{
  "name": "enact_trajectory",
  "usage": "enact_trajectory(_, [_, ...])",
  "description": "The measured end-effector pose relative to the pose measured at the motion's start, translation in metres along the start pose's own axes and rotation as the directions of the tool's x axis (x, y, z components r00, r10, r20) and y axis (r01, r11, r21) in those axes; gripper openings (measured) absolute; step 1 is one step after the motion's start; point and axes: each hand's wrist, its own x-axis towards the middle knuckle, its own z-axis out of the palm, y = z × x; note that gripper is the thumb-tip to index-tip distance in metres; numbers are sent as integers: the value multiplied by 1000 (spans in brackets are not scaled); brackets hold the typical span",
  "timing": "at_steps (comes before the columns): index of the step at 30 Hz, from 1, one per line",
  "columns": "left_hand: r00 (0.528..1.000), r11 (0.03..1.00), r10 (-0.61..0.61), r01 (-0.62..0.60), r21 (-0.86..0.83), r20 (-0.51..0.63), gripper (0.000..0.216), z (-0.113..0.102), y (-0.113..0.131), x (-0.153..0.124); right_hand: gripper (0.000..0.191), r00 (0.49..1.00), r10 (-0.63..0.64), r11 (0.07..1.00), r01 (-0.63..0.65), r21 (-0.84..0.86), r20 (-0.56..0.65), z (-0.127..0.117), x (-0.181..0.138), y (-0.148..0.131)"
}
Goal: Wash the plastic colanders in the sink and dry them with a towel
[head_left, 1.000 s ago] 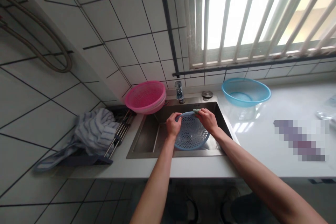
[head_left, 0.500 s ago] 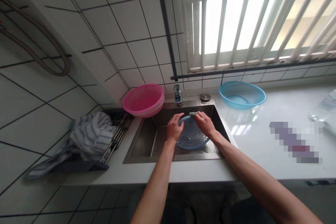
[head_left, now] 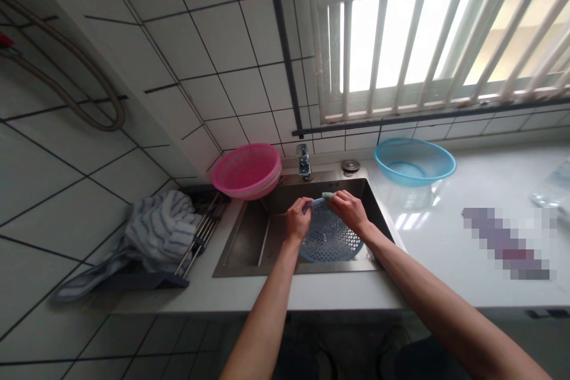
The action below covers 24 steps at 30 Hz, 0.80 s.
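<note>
A blue perforated strainer basket [head_left: 329, 240] is tilted toward me over the steel sink [head_left: 249, 237]. My left hand [head_left: 297, 219] grips its rim at the far left. My right hand [head_left: 350, 209] is closed on a small pale green cloth or sponge [head_left: 328, 196] and presses it against the top of the rim. Both hands are above the sink basin.
A pink strainer basket [head_left: 247, 169] sits at the sink's back left corner. The tap [head_left: 304, 160] stands behind the sink. A light blue bowl [head_left: 414, 160] rests on the white counter [head_left: 445, 231] to the right. A striped cloth [head_left: 158, 228] lies on a rack at left.
The blue strainer has tipped a little more upright and shifted slightly right. My right hand has slid along the rim with the cloth. The view moved slightly.
</note>
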Motion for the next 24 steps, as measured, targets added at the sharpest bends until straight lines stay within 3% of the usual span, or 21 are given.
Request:
enact_trajectory(10, [996, 998, -60, 59, -8, -59, 20, -5, -17, 1, 14, 979, 188, 972, -197, 126, 77, -2, -11, 30])
enact_trajectory(15, [996, 999, -49, 50, 9, -70, 20, -2, -15, 3, 8, 979, 178, 983, -180, 15, 100, 6, -2, 15])
enact_trajectory(20, [1000, 1000, -6, 6, 22, -20, 21, -2, -11, 2, 10, 995, 25, 1000, -23, -15, 98, 7, 2, 6])
enact_trajectory(24, [993, 998, -51, 53, 18, -110, 14, -6, -15, 1, 14, 991, 130, 991, -131, 20, 32, 2, -1, 22])
